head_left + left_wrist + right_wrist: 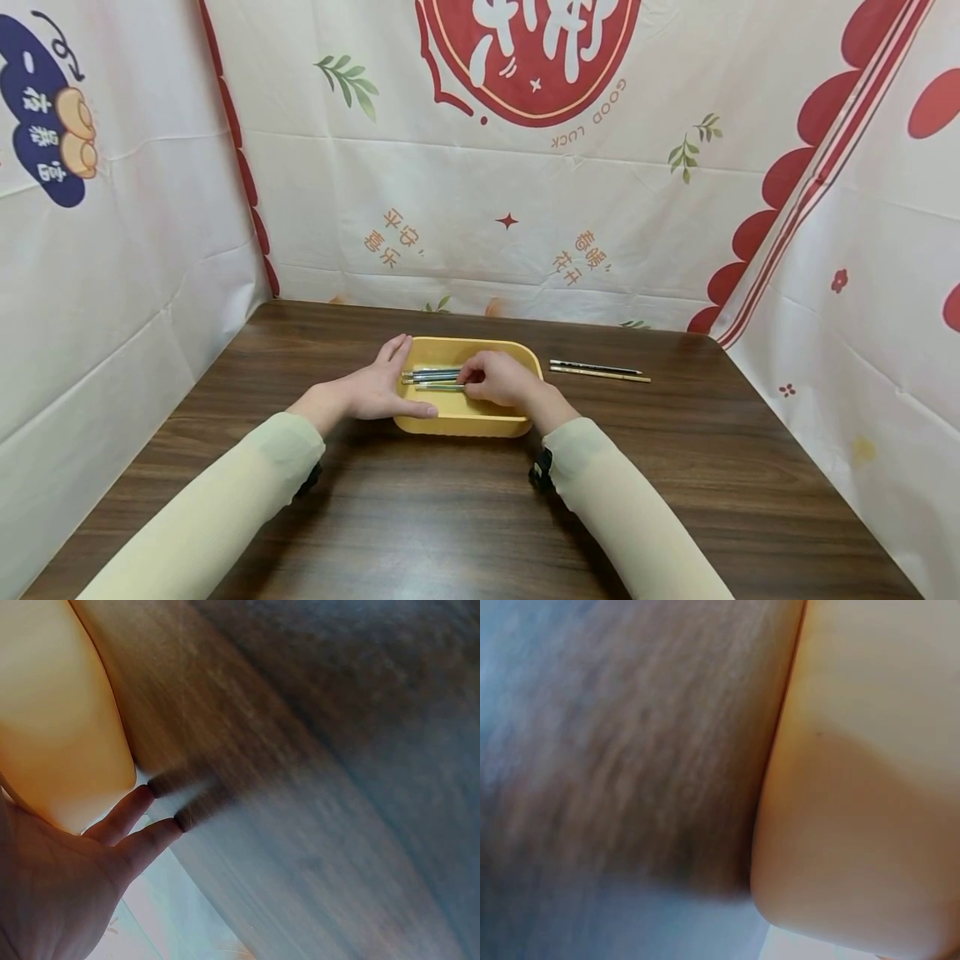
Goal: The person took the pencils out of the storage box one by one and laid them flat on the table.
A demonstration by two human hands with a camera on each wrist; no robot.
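Observation:
A yellow plastic bin [465, 427] stands on the table with several pencils [435, 375] lying lengthwise inside it. My left hand [375, 388] is at the bin's left end, fingers spread and thumb over the front rim. In the left wrist view its straight fingers [142, 844] reach past a corner of the bin [60, 712]. Inside the bin, my right hand [501, 379] has curled fingers and pinches the right end of a pencil; its palm side is hidden. The right wrist view shows only the bin's outer wall [855, 825] and table, not the hand.
Right of the bin, a black pencil [596, 367] and a tan pencil [600, 374] lie side by side on the dark wooden table [420, 517]. Printed white cloth [465, 183] hangs behind the table and along both its sides.

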